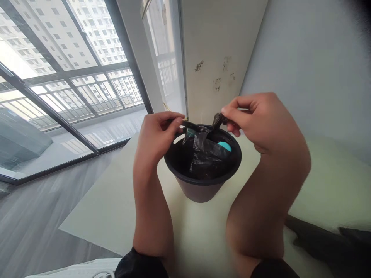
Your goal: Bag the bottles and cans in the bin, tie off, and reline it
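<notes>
A dark round trash bin (199, 189) stands upright in front of me, with a black plastic bag (203, 152) bunched inside it. My left hand (164, 133) pinches one twisted end of the bag above the bin's left rim. Above the far right rim, my right hand (246, 116) has its fingers closed on another gathered end. Between the hands the two ends meet over the bin's far side. A turquoise round object (224, 146) shows inside the bin at the right, partly hidden; its kind is unclear.
The bin rests on a pale mat or board (107, 204) over grey wood-look flooring (37, 216). Glass sliding doors (72, 77) stand at the left, with a railing beyond. A stained pale panel (214, 46) rises behind the bin. Dark cloth (315, 235) lies at the lower right.
</notes>
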`<act>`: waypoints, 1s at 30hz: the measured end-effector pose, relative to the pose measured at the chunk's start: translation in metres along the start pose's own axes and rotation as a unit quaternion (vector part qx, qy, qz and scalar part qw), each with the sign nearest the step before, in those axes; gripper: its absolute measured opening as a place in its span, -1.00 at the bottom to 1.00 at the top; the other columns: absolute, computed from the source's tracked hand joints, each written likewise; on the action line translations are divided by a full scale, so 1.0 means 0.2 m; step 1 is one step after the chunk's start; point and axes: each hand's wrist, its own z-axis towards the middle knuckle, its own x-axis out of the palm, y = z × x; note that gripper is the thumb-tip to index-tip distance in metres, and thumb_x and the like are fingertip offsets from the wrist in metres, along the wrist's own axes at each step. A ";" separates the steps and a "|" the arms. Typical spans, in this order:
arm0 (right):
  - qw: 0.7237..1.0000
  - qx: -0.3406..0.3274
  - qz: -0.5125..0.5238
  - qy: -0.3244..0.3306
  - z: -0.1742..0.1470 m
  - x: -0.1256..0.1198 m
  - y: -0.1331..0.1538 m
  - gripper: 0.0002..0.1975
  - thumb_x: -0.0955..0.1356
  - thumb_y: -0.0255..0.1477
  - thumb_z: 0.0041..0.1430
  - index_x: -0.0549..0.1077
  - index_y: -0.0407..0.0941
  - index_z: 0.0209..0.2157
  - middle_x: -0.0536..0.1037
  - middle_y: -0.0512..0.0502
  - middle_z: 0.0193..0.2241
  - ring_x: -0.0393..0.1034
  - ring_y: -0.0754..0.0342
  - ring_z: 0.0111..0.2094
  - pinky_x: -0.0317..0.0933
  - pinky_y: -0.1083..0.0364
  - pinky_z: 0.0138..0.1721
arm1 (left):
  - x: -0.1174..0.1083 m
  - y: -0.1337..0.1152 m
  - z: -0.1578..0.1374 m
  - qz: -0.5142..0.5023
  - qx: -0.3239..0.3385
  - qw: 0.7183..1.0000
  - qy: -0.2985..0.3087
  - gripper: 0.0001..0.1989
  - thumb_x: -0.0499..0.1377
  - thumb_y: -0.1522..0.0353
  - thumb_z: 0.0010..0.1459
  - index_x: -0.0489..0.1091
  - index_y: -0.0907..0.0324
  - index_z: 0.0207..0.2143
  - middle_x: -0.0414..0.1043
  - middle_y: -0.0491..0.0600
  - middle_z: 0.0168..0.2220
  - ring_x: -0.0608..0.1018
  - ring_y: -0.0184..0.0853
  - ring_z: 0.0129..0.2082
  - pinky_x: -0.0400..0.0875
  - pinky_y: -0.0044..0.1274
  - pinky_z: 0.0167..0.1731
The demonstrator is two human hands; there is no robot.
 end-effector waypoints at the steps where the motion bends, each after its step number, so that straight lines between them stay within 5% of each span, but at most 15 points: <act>1: 1.000 -0.002 0.020 -0.002 -0.01 0.02 0.03 -0.70 0.42 -0.24 0.32 0.47 -0.03 -0.49 0.50 -0.05 -0.52 0.36 0.04 -0.50 0.33 -0.01 -0.37 | 0.01 -0.04 -0.02 -0.015 0.015 0.999 0.039 -0.78 0.30 0.33 0.24 0.64 0.13 -0.08 0.64 0.04 -0.27 0.67 -0.23 -0.28 0.54 -0.42 -0.24; 4: 0.991 -0.067 0.114 0.009 -0.03 0.07 0.12 -0.76 0.38 -0.31 0.37 0.48 -0.05 -0.42 0.57 -0.07 -0.39 0.49 0.01 -0.37 0.43 -0.02 -0.25 | 0.06 -0.10 -0.05 -0.016 0.047 0.993 0.106 -0.76 0.37 0.36 0.16 0.62 0.12 -0.09 0.62 0.00 -0.27 0.64 -0.24 -0.28 0.52 -0.45 -0.27; 7: 0.979 -0.134 0.141 0.053 -0.04 0.11 0.18 -0.74 0.34 -0.42 0.38 0.44 -0.07 -0.45 0.55 -0.05 -0.37 0.49 0.04 -0.29 0.39 0.02 -0.20 | 0.11 -0.11 -0.05 0.018 0.063 0.994 0.083 -0.94 0.33 0.38 0.20 0.57 0.16 -0.35 0.52 -0.07 -0.44 0.58 -0.27 -0.37 0.45 -0.47 -0.36; 10: 0.977 -0.156 0.125 0.076 -0.05 0.11 0.20 -0.83 0.36 -0.42 0.36 0.47 -0.06 -0.38 0.52 -0.02 -0.31 0.44 0.06 -0.24 0.33 0.07 -0.22 | 0.14 -0.10 -0.04 0.036 0.070 0.996 0.041 -0.79 0.26 0.38 0.25 0.51 0.18 -0.48 0.46 -0.10 -0.52 0.56 -0.27 -0.39 0.43 -0.47 -0.36; 12: 0.984 -0.141 0.096 0.053 -0.04 0.09 0.19 -0.92 0.45 -0.34 0.29 0.53 -0.03 -0.23 0.51 -0.01 -0.24 0.40 0.07 -0.26 0.29 0.08 -0.27 | 0.14 -0.10 -0.03 0.020 0.073 0.997 0.007 -0.83 0.25 0.38 0.26 0.55 0.16 -0.42 0.53 -0.09 -0.46 0.60 -0.24 -0.32 0.47 -0.45 -0.31; 16: 0.993 -0.098 -0.002 0.067 -0.02 0.06 0.13 -0.64 0.55 -0.20 0.15 0.57 0.05 -0.03 0.42 0.03 -0.34 0.26 0.11 -0.41 0.16 0.08 -0.38 | 0.12 -0.15 -0.05 -0.028 0.065 0.996 -0.062 -0.90 0.28 0.34 0.27 0.62 0.12 -0.23 0.66 -0.03 -0.22 0.65 -0.18 -0.13 0.56 -0.37 -0.15; 20: 0.989 -0.088 -0.015 0.115 -0.01 0.07 0.11 -0.79 0.49 -0.22 0.23 0.61 0.02 -0.14 0.35 0.06 -0.51 0.23 0.10 -0.46 0.08 0.08 -0.43 | 0.09 -0.19 -0.07 -0.050 0.065 0.993 -0.085 -0.88 0.30 0.30 0.31 0.61 0.07 -0.15 0.66 -0.04 -0.08 0.65 -0.13 0.00 0.61 -0.33 -0.11; 26: 0.986 -0.111 0.022 0.123 -0.02 0.10 0.15 -0.91 0.42 -0.32 0.27 0.59 0.00 -0.23 0.48 0.01 -0.42 0.37 0.01 -0.34 0.26 0.04 -0.31 | 0.09 -0.23 -0.10 -0.072 0.094 0.990 -0.072 -0.90 0.26 0.32 0.36 0.59 0.09 -0.19 0.66 -0.07 -0.09 0.67 -0.20 -0.02 0.61 -0.40 -0.08; 30: 0.984 -0.137 0.047 0.101 -0.03 0.09 0.16 -0.87 0.37 -0.37 0.33 0.55 -0.01 -0.32 0.53 -0.02 -0.37 0.41 -0.06 -0.28 0.33 -0.05 -0.21 | 0.11 -0.25 -0.10 -0.168 0.140 0.972 -0.086 -0.79 0.16 0.52 0.38 0.53 0.07 -0.13 0.62 -0.14 -0.11 0.64 -0.29 0.01 0.59 -0.42 0.06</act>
